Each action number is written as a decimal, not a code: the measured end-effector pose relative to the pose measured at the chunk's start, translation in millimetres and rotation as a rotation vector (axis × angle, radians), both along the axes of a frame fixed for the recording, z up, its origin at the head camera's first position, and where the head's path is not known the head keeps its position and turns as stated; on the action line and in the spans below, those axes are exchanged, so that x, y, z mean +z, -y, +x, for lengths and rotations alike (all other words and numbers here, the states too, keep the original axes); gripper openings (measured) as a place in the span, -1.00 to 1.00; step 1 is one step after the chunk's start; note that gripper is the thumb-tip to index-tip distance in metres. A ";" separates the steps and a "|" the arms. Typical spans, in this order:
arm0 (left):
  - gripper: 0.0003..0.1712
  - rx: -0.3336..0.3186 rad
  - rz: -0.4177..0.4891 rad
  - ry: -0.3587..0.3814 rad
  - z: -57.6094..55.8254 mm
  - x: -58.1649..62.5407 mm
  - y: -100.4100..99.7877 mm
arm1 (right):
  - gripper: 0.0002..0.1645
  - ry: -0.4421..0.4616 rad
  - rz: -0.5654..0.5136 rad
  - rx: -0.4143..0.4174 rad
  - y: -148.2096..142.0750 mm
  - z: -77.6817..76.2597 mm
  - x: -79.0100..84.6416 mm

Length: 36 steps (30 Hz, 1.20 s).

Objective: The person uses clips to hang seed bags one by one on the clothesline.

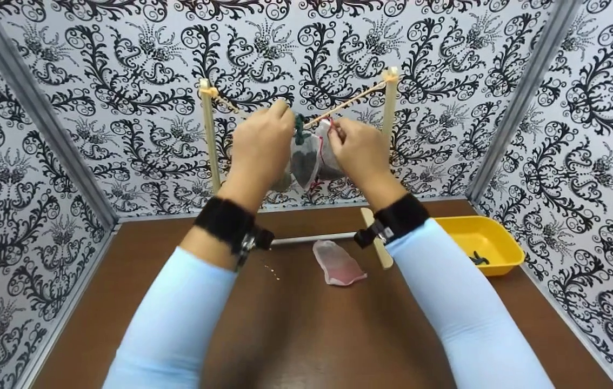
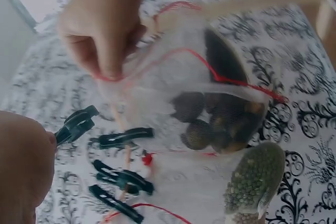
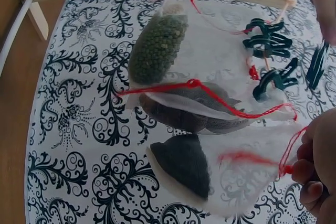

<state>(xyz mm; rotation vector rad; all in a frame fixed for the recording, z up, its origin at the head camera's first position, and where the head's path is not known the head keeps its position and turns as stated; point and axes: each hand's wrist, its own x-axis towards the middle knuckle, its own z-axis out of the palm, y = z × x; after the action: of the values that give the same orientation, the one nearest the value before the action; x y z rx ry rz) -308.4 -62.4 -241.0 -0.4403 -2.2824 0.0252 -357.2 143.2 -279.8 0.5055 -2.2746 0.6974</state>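
My left hand (image 1: 264, 138), raised at the cord, pinches a dark green clothespin (image 2: 76, 124). The right hand (image 1: 359, 147) pinches the top corner of a white mesh drawstring bag (image 3: 239, 169) with red string and black contents at its bottom. Beside it hangs a mesh bag with brown rounded pieces (image 2: 199, 135), then one with small green beans (image 3: 160, 48). More green clothespins (image 3: 266, 40) grip the cord (image 1: 345, 102) and the bag tops. In the head view the left hand hides part of the cord and bags.
Two wooden posts (image 1: 210, 140) carry the cord, with a white rod (image 1: 314, 237) low between them. A mesh bag with pinkish contents (image 1: 339, 265) lies on the brown table (image 1: 306, 335). At right stands a yellow basin (image 1: 504, 251) holding a few dark clips (image 1: 478, 259).
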 end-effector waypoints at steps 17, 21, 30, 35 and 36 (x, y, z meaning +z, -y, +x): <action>-0.73 0.034 0.059 0.024 -38.2 8.3 -26.6 | -0.74 0.072 -0.118 -0.012 -6.4 -13.7 10.2; -0.76 0.024 0.071 0.024 -43.7 4.3 -32.7 | -0.75 0.097 -0.165 0.006 -7.2 -15.6 9.3; -0.79 0.048 0.001 0.146 -40.5 -0.2 -36.5 | -0.76 0.155 -0.211 0.050 -8.0 -15.4 9.4; -0.55 0.078 0.012 0.219 -26.7 4.8 -38.3 | -0.79 0.163 -0.204 0.069 -8.9 -16.5 8.3; -0.54 0.069 0.035 0.207 -23.1 4.2 -37.7 | -0.80 0.164 -0.208 0.080 -9.2 -16.6 7.7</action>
<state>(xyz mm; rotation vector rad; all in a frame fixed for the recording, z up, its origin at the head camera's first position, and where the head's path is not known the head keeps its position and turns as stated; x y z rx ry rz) -331.4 -24.7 -236.9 -0.3593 -2.4966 -0.0266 -373.8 152.4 -272.1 0.4558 -2.3071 1.0364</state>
